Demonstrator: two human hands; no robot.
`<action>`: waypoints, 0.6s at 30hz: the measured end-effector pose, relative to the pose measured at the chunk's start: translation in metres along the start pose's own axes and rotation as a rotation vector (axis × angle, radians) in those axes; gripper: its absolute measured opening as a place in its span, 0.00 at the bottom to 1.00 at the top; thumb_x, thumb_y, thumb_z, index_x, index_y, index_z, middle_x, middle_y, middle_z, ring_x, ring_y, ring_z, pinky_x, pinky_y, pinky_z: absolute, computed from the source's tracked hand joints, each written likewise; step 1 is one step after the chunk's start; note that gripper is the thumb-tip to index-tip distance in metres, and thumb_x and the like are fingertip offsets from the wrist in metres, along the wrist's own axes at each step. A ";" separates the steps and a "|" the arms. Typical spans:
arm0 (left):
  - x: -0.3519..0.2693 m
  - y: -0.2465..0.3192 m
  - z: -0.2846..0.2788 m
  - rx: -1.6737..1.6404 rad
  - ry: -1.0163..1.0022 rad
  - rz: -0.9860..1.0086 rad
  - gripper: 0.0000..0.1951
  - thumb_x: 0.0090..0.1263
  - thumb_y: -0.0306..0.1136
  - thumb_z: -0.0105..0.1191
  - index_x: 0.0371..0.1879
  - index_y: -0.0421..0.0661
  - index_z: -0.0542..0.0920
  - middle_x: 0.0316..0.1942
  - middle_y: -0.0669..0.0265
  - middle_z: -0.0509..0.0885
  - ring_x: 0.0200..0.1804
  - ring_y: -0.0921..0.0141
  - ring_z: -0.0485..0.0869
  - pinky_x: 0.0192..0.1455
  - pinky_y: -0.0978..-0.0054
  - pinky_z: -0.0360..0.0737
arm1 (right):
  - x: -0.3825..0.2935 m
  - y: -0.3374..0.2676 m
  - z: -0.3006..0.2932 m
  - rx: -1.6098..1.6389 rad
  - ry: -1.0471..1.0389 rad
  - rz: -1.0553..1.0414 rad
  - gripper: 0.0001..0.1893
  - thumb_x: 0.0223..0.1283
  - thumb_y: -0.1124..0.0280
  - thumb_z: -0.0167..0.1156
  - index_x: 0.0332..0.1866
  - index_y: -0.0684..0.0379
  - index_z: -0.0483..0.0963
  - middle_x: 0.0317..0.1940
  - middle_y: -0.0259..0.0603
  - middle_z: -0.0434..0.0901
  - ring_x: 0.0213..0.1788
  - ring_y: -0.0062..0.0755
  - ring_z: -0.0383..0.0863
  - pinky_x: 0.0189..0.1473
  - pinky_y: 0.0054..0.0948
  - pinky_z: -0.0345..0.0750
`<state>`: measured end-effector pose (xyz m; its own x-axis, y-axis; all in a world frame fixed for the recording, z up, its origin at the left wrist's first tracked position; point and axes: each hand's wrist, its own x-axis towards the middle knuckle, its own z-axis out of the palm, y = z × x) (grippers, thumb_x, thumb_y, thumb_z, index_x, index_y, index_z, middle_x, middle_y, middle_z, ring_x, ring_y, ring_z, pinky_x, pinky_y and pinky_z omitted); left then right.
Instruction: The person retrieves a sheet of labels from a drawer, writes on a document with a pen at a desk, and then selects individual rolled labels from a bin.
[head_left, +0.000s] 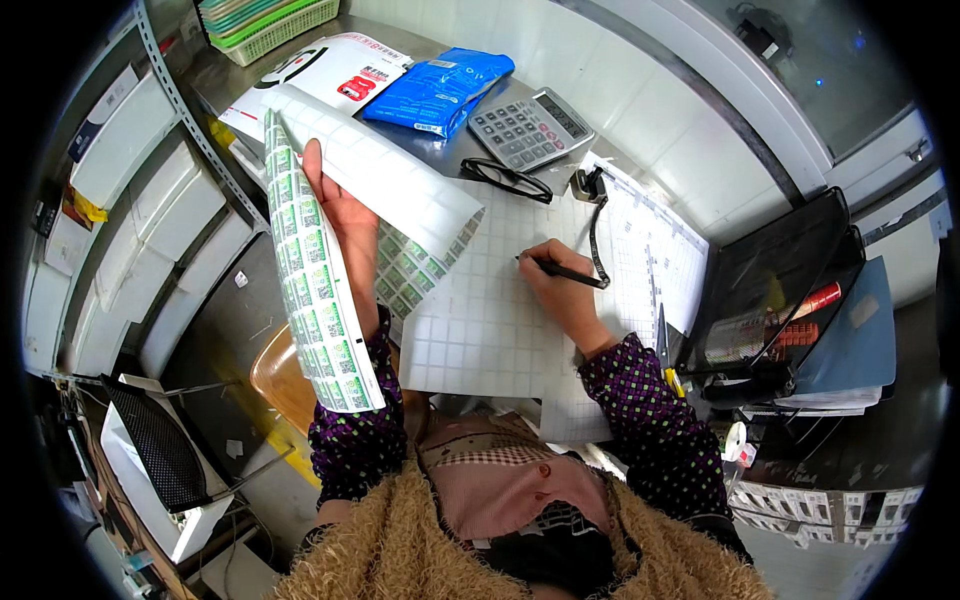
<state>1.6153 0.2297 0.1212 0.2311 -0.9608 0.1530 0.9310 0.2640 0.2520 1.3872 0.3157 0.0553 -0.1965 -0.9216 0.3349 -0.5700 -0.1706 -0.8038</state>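
Observation:
My left hand (345, 225) is palm up under a curled sheet of green and white printed labels (304, 277), at the left of the desk. The fingers lie against the sheet, and how firmly they grip it is hard to tell. Another sheet (375, 157), white on its upper side and printed green beneath, arches over beside that hand. In my right hand (559, 281) is a black pen (566, 273) on a coiled cord, its tip at a white backing sheet (480, 330) with a faint grid. The cord runs up to a pen stand (587, 185).
Black eyeglasses (506, 180), a grey calculator (531, 129), a blue plastic packet (440, 90) and a white printed bag (330, 67) lie behind the sheets. Scissors (667, 360) with yellow on the handle lie right of my right hand, near a black mesh file rack (772, 277). Shelves with white boxes (180, 202) stand left.

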 end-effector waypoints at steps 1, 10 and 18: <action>0.002 -0.004 0.002 0.081 0.064 0.009 0.20 0.71 0.39 0.46 0.55 0.35 0.70 0.60 0.50 0.70 0.63 0.57 0.69 0.64 0.46 0.68 | 0.001 0.000 0.000 0.021 -0.009 -0.016 0.04 0.51 0.77 0.61 0.30 0.65 0.76 0.21 0.37 0.79 0.23 0.17 0.74 0.28 0.20 0.72; -0.012 0.009 0.013 0.012 0.165 -0.061 0.22 0.70 0.31 0.48 0.59 0.32 0.66 0.60 0.48 0.71 0.63 0.57 0.70 0.67 0.47 0.65 | -0.004 0.003 -0.007 0.025 -0.038 -0.053 0.04 0.49 0.76 0.61 0.26 0.65 0.74 0.18 0.40 0.78 0.21 0.22 0.76 0.26 0.23 0.73; -0.007 0.014 -0.015 -0.014 -0.042 -0.064 0.16 0.69 0.35 0.49 0.50 0.35 0.74 0.57 0.51 0.74 0.60 0.60 0.73 0.62 0.49 0.71 | -0.002 -0.004 0.001 -0.052 0.090 0.016 0.04 0.51 0.77 0.60 0.27 0.65 0.73 0.17 0.36 0.75 0.20 0.15 0.69 0.25 0.20 0.69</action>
<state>1.6307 0.2385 0.1092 0.1589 -0.9713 0.1772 0.9474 0.2005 0.2496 1.3901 0.3174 0.0572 -0.2756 -0.8886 0.3666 -0.6063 -0.1353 -0.7837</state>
